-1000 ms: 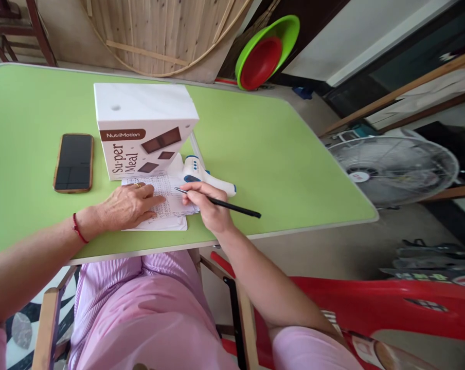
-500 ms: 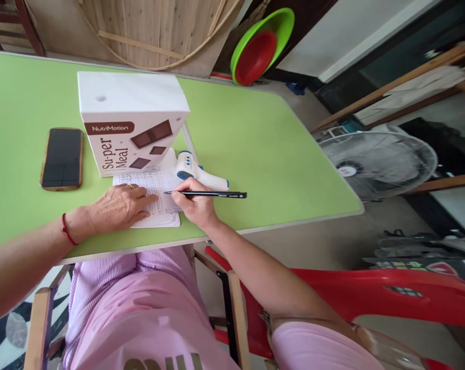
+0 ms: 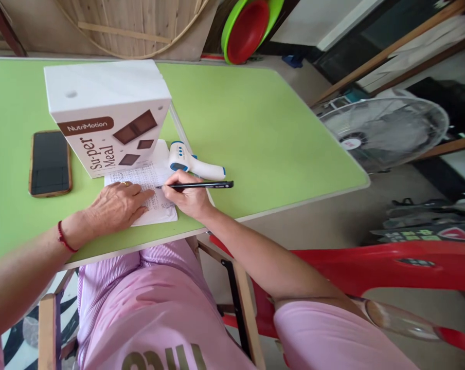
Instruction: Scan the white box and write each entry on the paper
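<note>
My left hand (image 3: 117, 205) lies flat on a sheet of paper (image 3: 163, 211) covered in small handwriting, its fingers stretched out. In my right hand (image 3: 188, 196) is a black pen (image 3: 205, 185), pinched near its tip, which points at the written lines just beyond my left fingertips. A white box (image 3: 112, 128) marked "NutriMotion Su-per Meal" stands on the far part of the paper and hides some of it. Just beyond my right hand, a white and blue infrared thermometer (image 3: 196, 163) lies on its side, close to the paper.
A phone (image 3: 50, 163) with a dark screen lies left of the box on the green table (image 3: 255, 128). Past the table's right end stands a fan (image 3: 382, 133). A red chair (image 3: 371, 267) is at my right. Green and red basins (image 3: 248, 31) lean behind the table.
The view has shifted a little, so the box and phone appear farther left. My right hand still holds the pen at the paper, and my left hand stays flat.
</note>
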`<act>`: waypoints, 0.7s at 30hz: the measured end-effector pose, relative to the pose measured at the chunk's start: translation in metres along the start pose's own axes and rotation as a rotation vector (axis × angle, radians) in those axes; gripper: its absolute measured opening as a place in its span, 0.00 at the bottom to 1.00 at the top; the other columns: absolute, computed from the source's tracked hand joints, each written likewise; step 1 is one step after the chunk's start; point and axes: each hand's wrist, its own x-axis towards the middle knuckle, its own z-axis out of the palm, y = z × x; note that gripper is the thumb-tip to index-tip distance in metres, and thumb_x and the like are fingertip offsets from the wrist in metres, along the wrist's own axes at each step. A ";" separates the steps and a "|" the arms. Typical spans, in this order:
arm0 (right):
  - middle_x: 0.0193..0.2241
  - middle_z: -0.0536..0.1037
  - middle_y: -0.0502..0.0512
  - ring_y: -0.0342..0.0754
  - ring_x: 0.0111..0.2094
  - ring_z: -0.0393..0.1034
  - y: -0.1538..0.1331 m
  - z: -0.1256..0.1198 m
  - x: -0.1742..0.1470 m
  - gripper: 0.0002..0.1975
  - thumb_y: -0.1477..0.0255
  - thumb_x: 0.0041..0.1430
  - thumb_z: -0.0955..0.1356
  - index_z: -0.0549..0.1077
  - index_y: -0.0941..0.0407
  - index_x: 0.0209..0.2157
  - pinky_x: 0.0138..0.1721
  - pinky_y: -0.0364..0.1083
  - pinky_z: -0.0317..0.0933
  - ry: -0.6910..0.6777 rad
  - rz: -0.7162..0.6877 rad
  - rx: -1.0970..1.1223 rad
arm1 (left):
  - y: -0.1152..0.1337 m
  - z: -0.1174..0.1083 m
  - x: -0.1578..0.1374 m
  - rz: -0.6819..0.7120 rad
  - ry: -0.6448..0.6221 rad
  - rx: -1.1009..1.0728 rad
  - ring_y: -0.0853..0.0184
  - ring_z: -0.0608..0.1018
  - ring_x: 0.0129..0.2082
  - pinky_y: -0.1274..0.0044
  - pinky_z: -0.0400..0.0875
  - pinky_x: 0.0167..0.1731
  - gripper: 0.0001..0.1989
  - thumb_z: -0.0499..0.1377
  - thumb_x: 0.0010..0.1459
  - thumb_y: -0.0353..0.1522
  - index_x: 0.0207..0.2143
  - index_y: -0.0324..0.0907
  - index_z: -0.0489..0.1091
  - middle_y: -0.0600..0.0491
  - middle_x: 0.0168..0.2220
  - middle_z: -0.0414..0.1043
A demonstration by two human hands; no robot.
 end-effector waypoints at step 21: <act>0.18 0.67 0.44 0.39 0.19 0.56 -0.005 -0.003 0.002 0.05 0.73 0.53 0.66 0.65 0.54 0.25 0.21 0.41 0.52 -0.031 0.035 0.006 | -0.002 0.002 -0.001 0.036 0.058 0.010 0.61 0.74 0.30 0.73 0.65 0.29 0.17 0.52 0.69 0.35 0.55 0.39 0.69 0.48 0.34 0.73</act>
